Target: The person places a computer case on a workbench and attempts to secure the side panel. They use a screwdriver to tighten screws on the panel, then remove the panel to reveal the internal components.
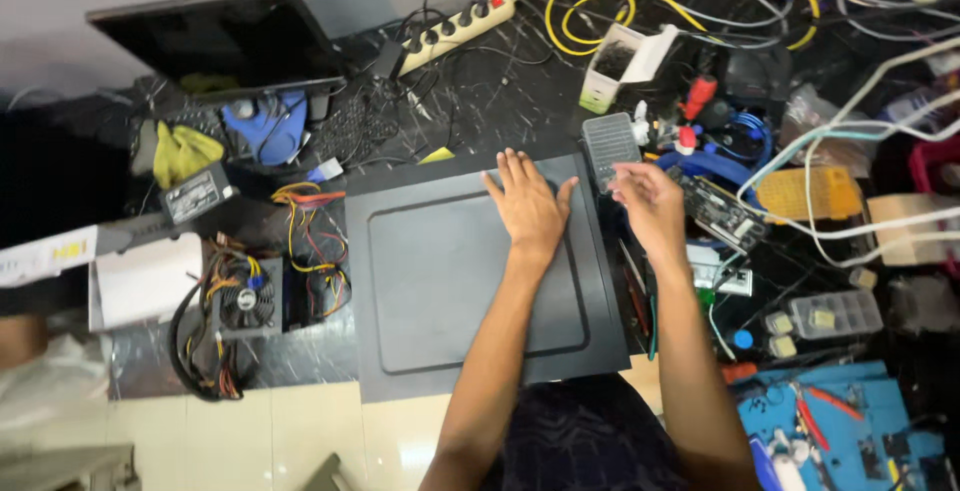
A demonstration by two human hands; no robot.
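A dark marble-patterned workbench [480, 101] is crowded with electronics repair clutter, and a black computer case [440, 271] lies on its side at the middle, its large stamped side panel facing up. The left hand [528, 206] rests flat on the panel near its far right corner, fingers spread and palm down. The right hand [648, 203] hovers just past the case's right edge, fingers loosely curled beside a small clear ribbed plastic box [610, 148]; whether it pinches anything cannot be told, as the hand is blurred.

The panel looks like thin sheet metal: stiff, smooth, probably light by itself, with the case beneath it heavier. Its flat face gives little to grip, so the edges and corners look like the best places to take hold.

Left of the case sits a power supply [245, 301] with its fan up and loose coloured wires [310, 231] trailing. A power strip [455, 29], a monitor [225, 41] and yellow cable [600, 1] lie farther back. The case's near edge is partly covered by the person's forearms, and the heap of parts at right is hard to sort out.
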